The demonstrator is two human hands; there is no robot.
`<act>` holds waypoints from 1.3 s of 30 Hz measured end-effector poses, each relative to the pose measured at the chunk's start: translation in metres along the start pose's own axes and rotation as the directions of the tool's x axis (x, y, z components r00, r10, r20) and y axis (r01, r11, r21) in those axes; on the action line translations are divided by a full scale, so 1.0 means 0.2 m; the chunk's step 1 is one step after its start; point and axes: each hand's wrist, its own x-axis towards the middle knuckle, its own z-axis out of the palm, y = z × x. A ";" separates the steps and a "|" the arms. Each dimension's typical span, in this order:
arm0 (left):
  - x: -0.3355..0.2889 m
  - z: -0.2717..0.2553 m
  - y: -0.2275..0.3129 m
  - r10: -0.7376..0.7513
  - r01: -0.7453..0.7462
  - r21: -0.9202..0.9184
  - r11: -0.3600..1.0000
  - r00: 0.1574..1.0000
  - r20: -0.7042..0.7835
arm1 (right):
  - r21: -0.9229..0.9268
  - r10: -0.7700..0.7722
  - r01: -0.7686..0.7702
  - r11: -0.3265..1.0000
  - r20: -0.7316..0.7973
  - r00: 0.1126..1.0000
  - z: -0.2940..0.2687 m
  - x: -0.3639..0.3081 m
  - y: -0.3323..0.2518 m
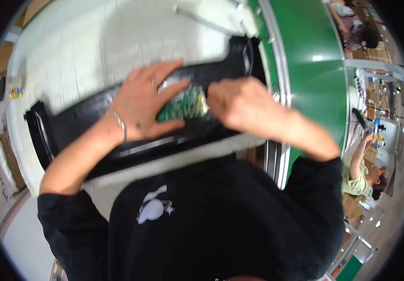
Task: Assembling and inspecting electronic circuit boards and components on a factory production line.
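A long black plastic housing with raised ends lies across the bench in front of me. In its middle sits a green circuit board with pale connectors along its right edge. My left hand spreads over the housing, thumb and fingers apart around the left part of the board. At the board's right edge, by the connectors, my right hand is closed with its fingertips bunched. Whatever it pinches is hidden and smeared by motion.
The housing rests on a white padded bench top. A metal rail divides it from a green surface on the right. A grey cable lies at the back. Further right, a co-worker in a light green top holds a tool.
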 end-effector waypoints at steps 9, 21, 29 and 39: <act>0.56 0.02 -0.27 0.126 -0.096 0.123 0.988 0.954 -0.271 | 0.078 0.033 -0.015 0.997 -0.229 0.973 0.24 -0.07 -0.30; 0.80 -0.69 -0.64 -0.030 0.048 0.206 0.977 0.996 -0.090 | -0.204 0.350 -0.427 0.881 -0.325 0.879 -0.02 -0.68 -0.23; -0.02 -0.76 -0.49 -0.442 0.198 -0.432 0.880 0.674 -0.592 | -0.024 0.626 -0.924 0.383 -0.728 0.278 0.34 -1.32 0.18; -0.89 -0.63 -0.83 -0.282 0.760 -0.246 0.602 -0.085 -0.956 | -0.147 0.735 -0.989 -0.018 -0.673 0.086 0.33 -1.51 0.79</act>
